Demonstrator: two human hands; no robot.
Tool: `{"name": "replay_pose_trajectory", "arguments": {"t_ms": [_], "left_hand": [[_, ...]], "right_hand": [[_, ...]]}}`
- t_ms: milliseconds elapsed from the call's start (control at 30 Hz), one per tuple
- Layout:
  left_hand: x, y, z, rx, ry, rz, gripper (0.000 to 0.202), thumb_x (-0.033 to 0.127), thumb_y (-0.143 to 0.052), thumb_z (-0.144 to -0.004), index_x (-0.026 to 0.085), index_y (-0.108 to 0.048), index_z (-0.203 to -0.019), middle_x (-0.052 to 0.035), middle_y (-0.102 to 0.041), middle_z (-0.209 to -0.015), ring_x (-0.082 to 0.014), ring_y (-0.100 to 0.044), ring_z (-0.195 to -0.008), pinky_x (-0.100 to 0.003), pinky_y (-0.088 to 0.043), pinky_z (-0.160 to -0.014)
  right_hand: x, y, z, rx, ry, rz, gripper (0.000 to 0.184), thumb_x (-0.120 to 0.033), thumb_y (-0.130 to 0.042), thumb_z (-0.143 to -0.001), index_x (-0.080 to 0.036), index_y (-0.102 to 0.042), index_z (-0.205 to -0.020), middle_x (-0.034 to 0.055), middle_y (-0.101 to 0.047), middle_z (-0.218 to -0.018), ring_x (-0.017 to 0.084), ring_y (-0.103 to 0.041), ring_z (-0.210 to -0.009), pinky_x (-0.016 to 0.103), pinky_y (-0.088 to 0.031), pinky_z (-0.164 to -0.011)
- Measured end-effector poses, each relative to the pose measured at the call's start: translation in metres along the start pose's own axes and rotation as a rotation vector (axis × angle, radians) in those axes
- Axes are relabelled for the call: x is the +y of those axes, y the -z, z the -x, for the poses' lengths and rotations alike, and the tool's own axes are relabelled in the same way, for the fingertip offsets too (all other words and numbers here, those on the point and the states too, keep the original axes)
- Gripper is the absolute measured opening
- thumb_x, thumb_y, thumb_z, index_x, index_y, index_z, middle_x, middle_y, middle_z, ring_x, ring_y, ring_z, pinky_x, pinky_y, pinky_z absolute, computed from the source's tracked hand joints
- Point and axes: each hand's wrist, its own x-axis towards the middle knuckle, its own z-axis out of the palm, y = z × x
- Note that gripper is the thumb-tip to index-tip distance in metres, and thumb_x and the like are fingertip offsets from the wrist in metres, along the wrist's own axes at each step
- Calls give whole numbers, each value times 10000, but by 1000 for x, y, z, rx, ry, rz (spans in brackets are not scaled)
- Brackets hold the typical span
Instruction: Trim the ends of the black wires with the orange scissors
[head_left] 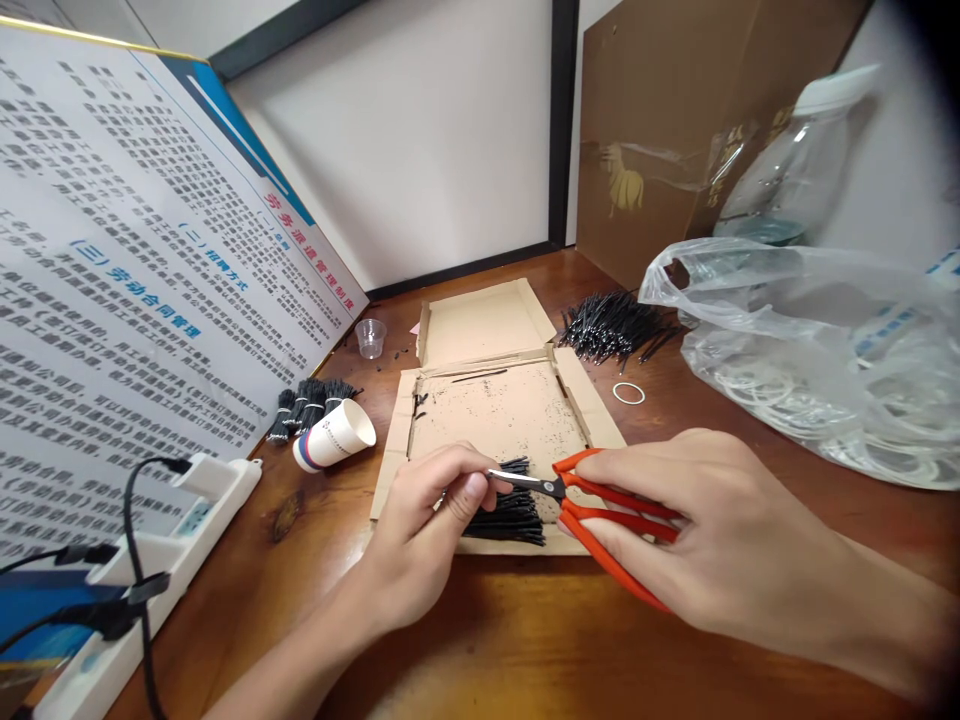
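The right hand [712, 530] is gripping red-handled scissors [556, 488], with the fingers wrapping round the handles and the blades pointing towards the left hand [427, 530]. The left hand is holding its thumb and index finger close together at the blade tips; whether anything is sitting between them, I cannot tell. Just below the blades, a bunch of black wire pieces [514, 525] is lying on the near edge of an opened cardboard box [487, 410], which is resting on the wooden table [480, 630] with dark specks scattering across it. Left of the box, a paper cup [337, 437] is lying on its side beside banded black wire bundles [307, 400], and a clear plastic cup [370, 339] is standing farther back. To the right, a loose black wire pile [611, 325] is lying near a white rubber band [628, 403], while a clear plastic bag [817, 370] is holding more bands.
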Motion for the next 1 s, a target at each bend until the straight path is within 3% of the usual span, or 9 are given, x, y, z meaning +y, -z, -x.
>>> {"name": "replay_pose_trajectory", "arguments": {"t_ms": [200, 367, 567, 1000], "left_hand": [[-1, 0, 0, -2, 19, 84, 214, 256, -479, -1011, 172, -634, -888, -10, -568, -790, -112, -515, -727, -238, -406, -651], [0, -1, 2, 19, 52, 149, 202, 282, -488, -1007, 178, -644, -933, -7, -561, -775, -104, -497, -688, -229, -402, -620], [0, -4, 3, 53, 100, 236, 160, 321, -510, -996, 184, -560, -931, 13, -530, -735, -91, -447, -626, -217, -374, -571], [3, -3, 2, 44, 116, 168, 207, 341, -499, -999, 176, -565, -893, 12, -524, -714, -98, -442, -643, -216, -367, -574]], "right_hand": [[2, 0, -3, 20, 38, 40, 166, -140, -538, -828, -126, -666, -724, -42, -498, -498, 83, -305, -427, 278, -259, -441], [2, 0, -2, 78, 57, 64, 173, -128, -520, -848, -97, -688, -823, 10, -635, -590, 95, -446, -427, 277, -299, -448], [0, -2, 1, 73, -4, 8, 132, -139, -533, -834, -127, -662, -858, 31, -672, -647, 116, -552, -476, 273, -324, -478], [-2, 1, -3, 33, 21, -1, 136, -128, -529, -821, -120, -665, -822, -20, -574, -546, 93, -439, -423, 287, -276, -453]]}}
